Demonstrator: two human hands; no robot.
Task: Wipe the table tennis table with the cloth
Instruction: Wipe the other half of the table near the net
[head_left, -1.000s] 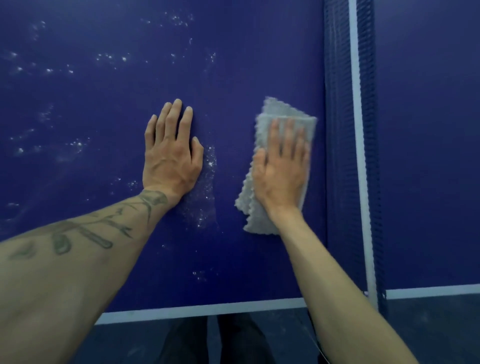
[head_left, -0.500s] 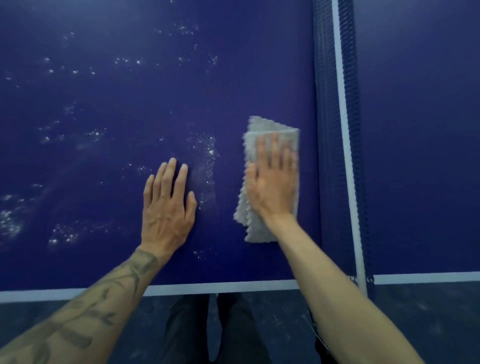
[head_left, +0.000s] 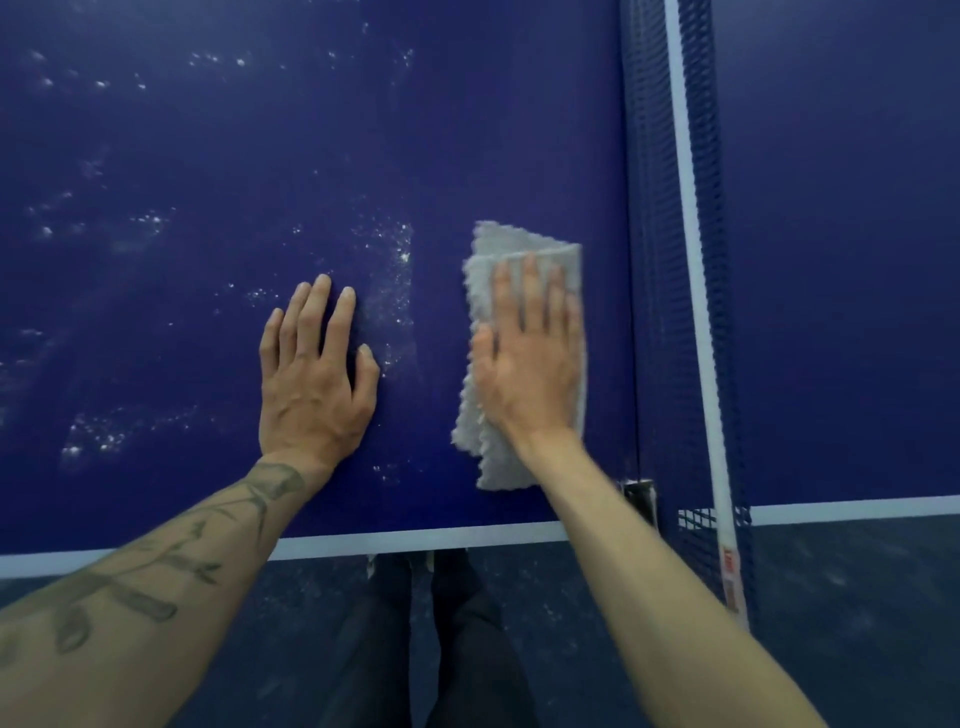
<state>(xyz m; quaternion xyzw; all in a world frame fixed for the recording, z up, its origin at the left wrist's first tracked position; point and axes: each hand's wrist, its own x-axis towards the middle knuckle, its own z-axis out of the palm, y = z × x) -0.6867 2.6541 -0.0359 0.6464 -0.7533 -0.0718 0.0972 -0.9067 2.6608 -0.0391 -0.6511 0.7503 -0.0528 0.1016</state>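
**Table tennis table** (head_left: 493, 130): dark blue top, seen from above. A white edge line (head_left: 415, 535) ran along the side nearest the person.

**Net** (head_left: 655, 260): blue mesh with a white top band. It crossed the top to the right of both hands. A metal clamp (head_left: 640, 493) sat at its near end by the table edge. A red-printed label (head_left: 729, 564) showed on the band where it overhung the edge, the print too small to read.

**Cloth** (head_left: 524, 249): grey, folded, with scalloped edges. It lay flat on the table top just left of the net, near the edge line but clear of it.

**Right hand** (head_left: 530, 364): palm down on the cloth, fingers straight and together, pointing away from the person. It pressed the cloth and gripped nothing. Cloth showed beyond the fingertips, along the thumb side and below the wrist.

**Left hand** (head_left: 311, 384): palm down on the bare table top, fingers straight and slightly spread, holding nothing. It lay beside the cloth without touching it. The forearm bore a dark leaf tattoo (head_left: 156, 582).

**White residue** (head_left: 395, 254): specks and smears on the blue surface. The densest strip lay between the two hands, with further patches scattered to the left and toward the far side.

**Floor** (head_left: 857, 623): dark and mottled, below the table edge.

**Trousers** (head_left: 457, 649): dark, the person's legs standing against the near edge.
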